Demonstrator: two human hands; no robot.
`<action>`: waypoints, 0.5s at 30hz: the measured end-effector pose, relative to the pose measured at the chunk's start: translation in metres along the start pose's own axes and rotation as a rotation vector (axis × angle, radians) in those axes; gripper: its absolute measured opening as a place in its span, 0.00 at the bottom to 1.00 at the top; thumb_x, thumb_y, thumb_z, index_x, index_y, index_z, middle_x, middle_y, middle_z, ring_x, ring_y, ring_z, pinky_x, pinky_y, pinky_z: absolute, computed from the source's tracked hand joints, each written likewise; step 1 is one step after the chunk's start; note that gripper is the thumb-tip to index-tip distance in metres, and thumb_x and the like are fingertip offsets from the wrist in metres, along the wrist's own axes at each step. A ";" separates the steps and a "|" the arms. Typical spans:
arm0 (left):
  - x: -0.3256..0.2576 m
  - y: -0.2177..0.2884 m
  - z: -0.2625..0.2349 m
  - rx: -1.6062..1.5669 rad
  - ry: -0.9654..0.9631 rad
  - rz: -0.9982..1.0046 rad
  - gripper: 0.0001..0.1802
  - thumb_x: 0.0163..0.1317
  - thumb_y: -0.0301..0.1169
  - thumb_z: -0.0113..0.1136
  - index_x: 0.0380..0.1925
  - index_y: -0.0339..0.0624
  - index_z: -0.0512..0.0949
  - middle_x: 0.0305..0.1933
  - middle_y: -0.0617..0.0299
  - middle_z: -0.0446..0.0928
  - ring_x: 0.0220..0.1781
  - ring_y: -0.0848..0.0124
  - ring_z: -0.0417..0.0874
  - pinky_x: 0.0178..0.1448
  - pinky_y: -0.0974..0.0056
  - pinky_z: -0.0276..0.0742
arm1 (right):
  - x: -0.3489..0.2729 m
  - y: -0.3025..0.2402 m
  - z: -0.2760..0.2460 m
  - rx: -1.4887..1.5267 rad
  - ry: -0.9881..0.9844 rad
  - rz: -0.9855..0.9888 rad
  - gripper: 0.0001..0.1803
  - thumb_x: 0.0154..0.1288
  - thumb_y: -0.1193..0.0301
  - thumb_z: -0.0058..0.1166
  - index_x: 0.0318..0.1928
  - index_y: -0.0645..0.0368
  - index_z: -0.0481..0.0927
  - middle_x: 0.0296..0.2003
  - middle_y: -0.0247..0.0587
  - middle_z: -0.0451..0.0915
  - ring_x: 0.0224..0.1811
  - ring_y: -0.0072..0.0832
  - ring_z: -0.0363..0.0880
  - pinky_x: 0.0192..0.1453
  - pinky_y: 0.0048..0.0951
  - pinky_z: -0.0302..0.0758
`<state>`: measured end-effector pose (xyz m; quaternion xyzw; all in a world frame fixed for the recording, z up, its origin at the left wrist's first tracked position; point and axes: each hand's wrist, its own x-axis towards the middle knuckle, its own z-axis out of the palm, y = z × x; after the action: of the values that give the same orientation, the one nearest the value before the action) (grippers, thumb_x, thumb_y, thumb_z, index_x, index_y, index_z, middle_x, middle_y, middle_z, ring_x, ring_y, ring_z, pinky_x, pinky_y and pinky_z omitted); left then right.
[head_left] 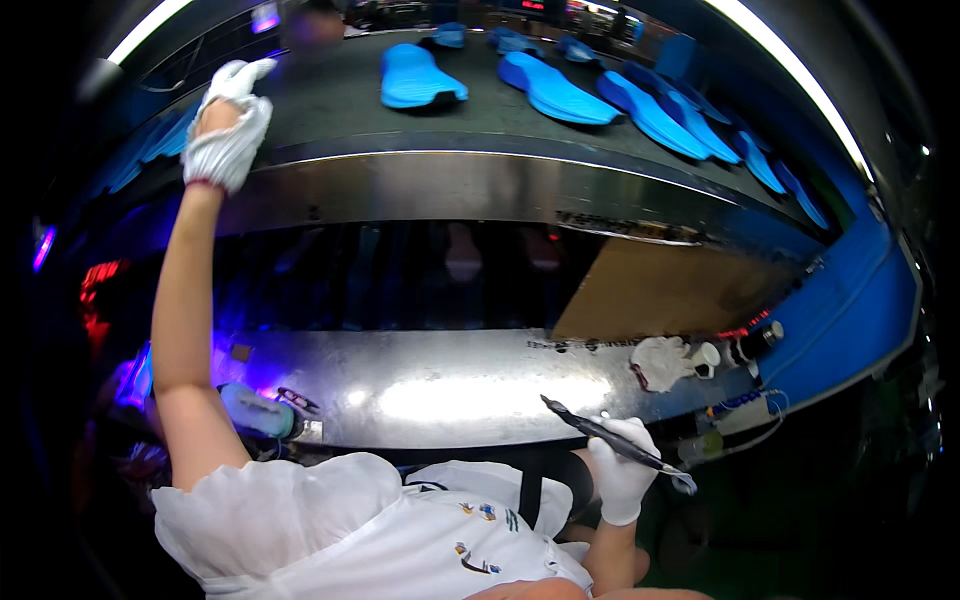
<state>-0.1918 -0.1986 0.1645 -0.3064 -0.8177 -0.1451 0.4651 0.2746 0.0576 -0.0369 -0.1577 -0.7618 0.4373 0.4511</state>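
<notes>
My left hand (229, 125), in a white glove, is stretched far up to the left end of a dark conveyor belt (330, 100), fingers loosely curled with nothing visible in them. My right hand (622, 462), also gloved, sits low near my body and grips a thin dark brush (600, 432) that points up and left. Several blue shoe soles (420, 78) lie on the belt, the nearest well to the right of my left hand. A shiny steel ledge (440, 390) lies between the belt and me.
A crumpled white glove (660, 362) and small pots (708, 357) rest on the right end of the steel ledge. A brown board (660, 292) leans behind them. A pale blue tool (255, 408) lies at the ledge's left. Blue panelling (850, 300) curves along the right.
</notes>
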 end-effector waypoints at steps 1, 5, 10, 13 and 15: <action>0.005 -0.029 -0.003 0.385 -0.165 -0.074 0.22 0.67 0.34 0.51 0.62 0.52 0.71 0.72 0.47 0.61 0.69 0.49 0.67 0.67 0.47 0.69 | 0.000 0.002 0.004 0.037 0.004 0.009 0.15 0.44 0.84 0.66 0.38 0.65 0.84 0.28 0.38 0.81 0.25 0.21 0.74 0.33 0.20 0.71; 0.014 -0.116 -0.007 0.563 -0.811 -0.597 0.21 0.70 0.38 0.48 0.60 0.45 0.74 0.67 0.48 0.69 0.69 0.48 0.69 0.67 0.47 0.70 | -0.006 0.004 0.008 0.065 -0.105 0.071 0.16 0.48 0.84 0.63 0.41 0.69 0.79 0.34 0.43 0.80 0.33 0.28 0.77 0.41 0.25 0.73; 0.011 -0.103 0.023 0.565 -0.588 -0.494 0.18 0.67 0.36 0.50 0.52 0.40 0.78 0.59 0.45 0.76 0.61 0.46 0.77 0.63 0.48 0.73 | -0.007 0.003 0.007 0.041 -0.142 0.010 0.16 0.47 0.84 0.64 0.40 0.69 0.80 0.33 0.45 0.81 0.33 0.28 0.78 0.40 0.25 0.74; -0.016 -0.126 0.015 0.570 -0.222 -0.383 0.17 0.67 0.40 0.52 0.45 0.39 0.80 0.51 0.44 0.80 0.55 0.46 0.81 0.57 0.49 0.77 | -0.009 0.005 0.003 0.052 -0.133 0.044 0.15 0.48 0.85 0.64 0.40 0.68 0.80 0.34 0.46 0.82 0.33 0.27 0.78 0.40 0.24 0.74; -0.025 -0.273 0.049 0.469 -0.380 -0.513 0.17 0.67 0.41 0.53 0.44 0.39 0.80 0.49 0.44 0.80 0.53 0.47 0.81 0.57 0.49 0.77 | -0.013 0.007 0.004 0.057 -0.151 0.084 0.14 0.48 0.85 0.63 0.39 0.68 0.80 0.34 0.45 0.82 0.32 0.25 0.78 0.39 0.23 0.73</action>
<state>-0.3892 -0.3921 0.1302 0.0012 -0.9502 -0.0065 0.3115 0.2771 0.0514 -0.0509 -0.1432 -0.7736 0.4881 0.3779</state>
